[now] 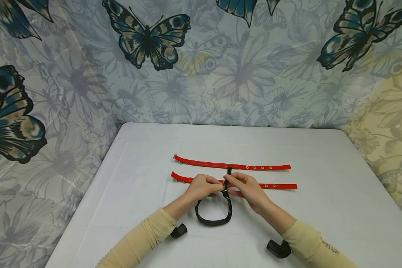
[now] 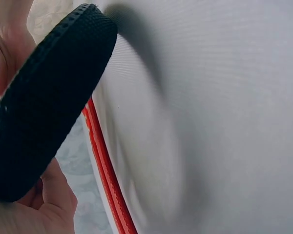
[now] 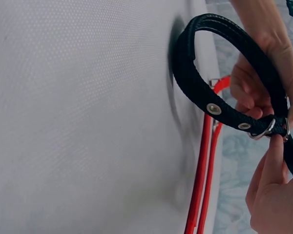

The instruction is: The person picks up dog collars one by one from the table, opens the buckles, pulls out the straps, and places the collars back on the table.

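Observation:
A black collar is bent into a loop, held upright just above the white table. Its metal buckle and D-ring sit at the join, with the strap's tail running through and up past the fingers. The left hand pinches the collar at the buckle from the left side. On the right, the right hand grips the strap by the tail, fingertips close to the left hand's. Eyelets show along the band in the right wrist view. In the left wrist view the padded band fills the foreground.
Two red collars lie stretched out on the table: a far collar and a nearer collar, partly hidden behind the hands. Black wrist devices hang at both forearms. Butterfly-patterned cloth stands behind the table.

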`<state>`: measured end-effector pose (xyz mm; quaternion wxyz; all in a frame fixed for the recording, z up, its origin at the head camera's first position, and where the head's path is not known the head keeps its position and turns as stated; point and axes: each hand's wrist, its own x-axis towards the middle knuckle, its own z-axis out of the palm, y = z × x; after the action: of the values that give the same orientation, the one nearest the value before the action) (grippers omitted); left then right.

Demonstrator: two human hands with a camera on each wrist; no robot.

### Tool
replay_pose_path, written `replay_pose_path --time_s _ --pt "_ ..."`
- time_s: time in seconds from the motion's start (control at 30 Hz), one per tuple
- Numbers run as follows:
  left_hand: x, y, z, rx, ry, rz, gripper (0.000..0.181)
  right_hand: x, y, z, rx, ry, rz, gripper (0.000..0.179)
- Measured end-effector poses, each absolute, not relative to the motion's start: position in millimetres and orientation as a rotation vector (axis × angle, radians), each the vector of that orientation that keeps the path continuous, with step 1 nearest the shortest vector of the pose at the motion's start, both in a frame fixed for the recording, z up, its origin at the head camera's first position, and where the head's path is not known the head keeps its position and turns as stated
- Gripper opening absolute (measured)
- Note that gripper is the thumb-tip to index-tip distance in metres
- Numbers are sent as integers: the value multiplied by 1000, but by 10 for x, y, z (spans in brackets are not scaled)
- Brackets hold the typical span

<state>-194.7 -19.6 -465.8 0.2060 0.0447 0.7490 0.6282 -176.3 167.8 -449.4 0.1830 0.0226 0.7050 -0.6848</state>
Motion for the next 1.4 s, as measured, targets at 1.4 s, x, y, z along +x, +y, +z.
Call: replay_pose_path --time_s 1.4 --pt "-1946 -538 -4668 303 2210 1566 25 -1675 1856 -4715 -30 2031 -1700 49"
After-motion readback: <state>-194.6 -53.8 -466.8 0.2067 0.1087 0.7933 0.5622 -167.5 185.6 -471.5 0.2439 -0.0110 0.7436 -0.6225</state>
